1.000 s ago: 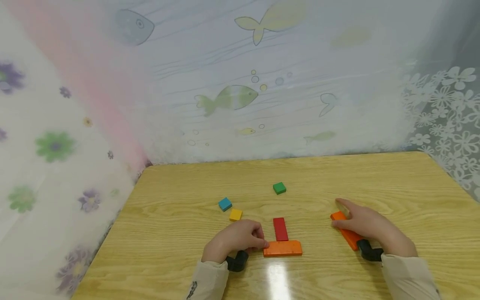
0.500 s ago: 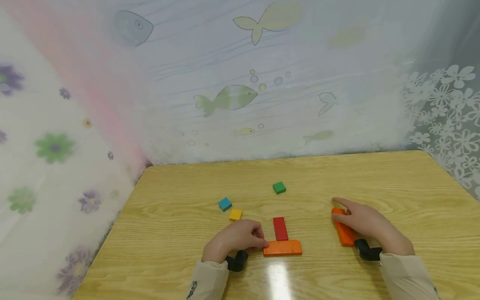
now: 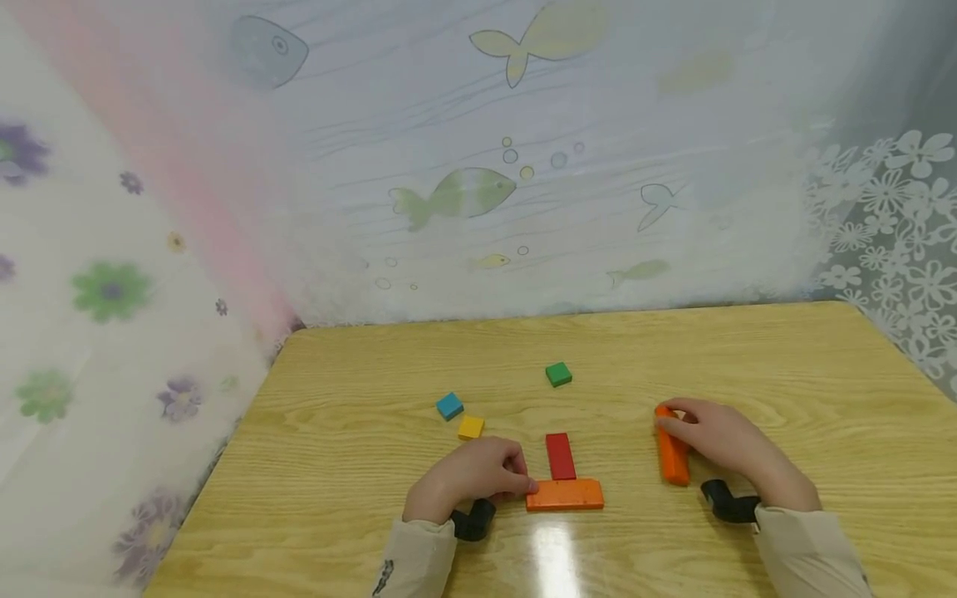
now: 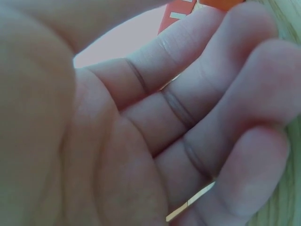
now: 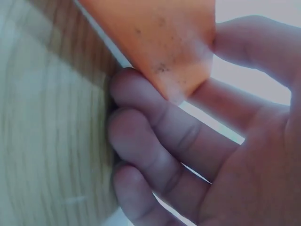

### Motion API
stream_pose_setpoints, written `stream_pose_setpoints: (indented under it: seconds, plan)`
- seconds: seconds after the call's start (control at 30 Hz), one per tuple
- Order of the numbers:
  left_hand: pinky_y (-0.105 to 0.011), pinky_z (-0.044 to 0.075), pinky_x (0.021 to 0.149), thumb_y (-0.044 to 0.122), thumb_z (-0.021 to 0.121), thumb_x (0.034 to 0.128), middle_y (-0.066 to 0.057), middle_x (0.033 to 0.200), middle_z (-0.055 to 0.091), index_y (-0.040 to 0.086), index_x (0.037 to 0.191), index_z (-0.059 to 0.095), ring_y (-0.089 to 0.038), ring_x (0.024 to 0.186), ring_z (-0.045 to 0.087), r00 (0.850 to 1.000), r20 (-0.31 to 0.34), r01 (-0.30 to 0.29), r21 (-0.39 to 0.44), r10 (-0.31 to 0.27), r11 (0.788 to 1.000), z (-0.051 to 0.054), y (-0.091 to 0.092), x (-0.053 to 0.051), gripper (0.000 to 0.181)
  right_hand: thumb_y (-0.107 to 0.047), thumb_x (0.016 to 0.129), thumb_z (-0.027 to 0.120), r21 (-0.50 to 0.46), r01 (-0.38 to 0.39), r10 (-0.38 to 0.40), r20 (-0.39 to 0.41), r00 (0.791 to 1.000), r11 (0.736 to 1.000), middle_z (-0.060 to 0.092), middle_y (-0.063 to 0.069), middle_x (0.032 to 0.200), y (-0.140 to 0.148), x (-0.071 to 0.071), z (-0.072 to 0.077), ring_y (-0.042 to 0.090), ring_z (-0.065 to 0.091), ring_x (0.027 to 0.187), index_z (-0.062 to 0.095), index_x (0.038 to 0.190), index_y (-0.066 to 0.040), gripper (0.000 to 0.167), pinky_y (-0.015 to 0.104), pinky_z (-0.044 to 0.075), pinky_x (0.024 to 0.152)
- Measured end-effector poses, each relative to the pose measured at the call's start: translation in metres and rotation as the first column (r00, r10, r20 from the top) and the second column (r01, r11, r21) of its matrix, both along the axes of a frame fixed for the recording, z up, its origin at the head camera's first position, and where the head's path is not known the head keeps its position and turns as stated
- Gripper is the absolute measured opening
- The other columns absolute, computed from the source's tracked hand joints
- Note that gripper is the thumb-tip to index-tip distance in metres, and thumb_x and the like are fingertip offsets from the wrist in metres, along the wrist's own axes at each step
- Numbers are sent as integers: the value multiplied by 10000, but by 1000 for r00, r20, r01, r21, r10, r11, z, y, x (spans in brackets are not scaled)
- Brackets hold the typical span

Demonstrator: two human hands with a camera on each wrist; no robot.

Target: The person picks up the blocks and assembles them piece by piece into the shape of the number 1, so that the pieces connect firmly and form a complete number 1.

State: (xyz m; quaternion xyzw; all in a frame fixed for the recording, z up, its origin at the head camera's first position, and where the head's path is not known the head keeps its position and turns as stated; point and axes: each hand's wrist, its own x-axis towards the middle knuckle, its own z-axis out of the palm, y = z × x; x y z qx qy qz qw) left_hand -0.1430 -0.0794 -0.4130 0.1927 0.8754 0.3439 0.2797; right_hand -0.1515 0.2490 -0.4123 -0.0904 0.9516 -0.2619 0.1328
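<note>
Wooden table [image 3: 359, 365], and on its right side the right hand [image 3: 721, 436] grips an orange bar [image 3: 674, 457], while the left hand [image 3: 478, 473] pinches a second bar [image 3: 568, 495], red block [image 3: 561, 457] abutting, yellow [image 3: 471, 428], blue [image 3: 450, 406] and green blocks [image 3: 558, 374] beyond.

Both hands [image 3: 474, 472] [image 3: 723, 436] well apart, fingers [image 5: 138, 141] curled

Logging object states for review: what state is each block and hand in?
Middle orange block: lying flat
Right orange block: held; whether lifted, unclear
Red block: flat, end toward middle orange block
Yellow block: lying flat
Blue block: flat, beside yellow block
Green block: flat, alone
Left hand: touching left end of middle orange block
Right hand: pinching right orange block
</note>
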Motion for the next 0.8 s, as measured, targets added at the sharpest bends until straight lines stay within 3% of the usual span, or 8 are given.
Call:
stream_pose_setpoints:
  seconds: [0.13,0.3,0.53,0.8]
  plan:
    - [-257,435,514,333,666,794,1,640,567,164,743,581,-128,534,519,1000,-10,2,-14,-2,1000,3,1,1,196,-490,890,447,-38,18,-17,10,1000,999,583,90,927,-2,-2,-2,178,521,752,434,1270,36,649,386,409,668]
    - [-248,411,504,334,662,798,8,638,557,169,735,582,-110,523,494,1000,-17,7,-36,-7,999,5,2,1,194,-502,898,417,-114,47,-42,43,998,992,574,140,1020,-5,-2,-5,211,530,811,409,1296,16,653,403,406,706]
    - [-259,436,513,318,673,790,-4,651,565,159,730,589,-140,543,532,1000,9,3,-16,-2,1000,5,3,2,190,-423,929,413,-342,95,-36,174,984,935,563,61,874,-7,-2,-6,208,493,768,403,1286,10,562,346,396,677]
    - [-265,445,520,319,673,790,-3,666,575,155,740,588,-145,556,543,1000,12,-6,0,6,1000,3,1,0,192,-462,913,419,-395,116,-42,191,981,911,559,68,897,-11,-12,-10,212,484,811,440,1238,-7,559,337,380,701]
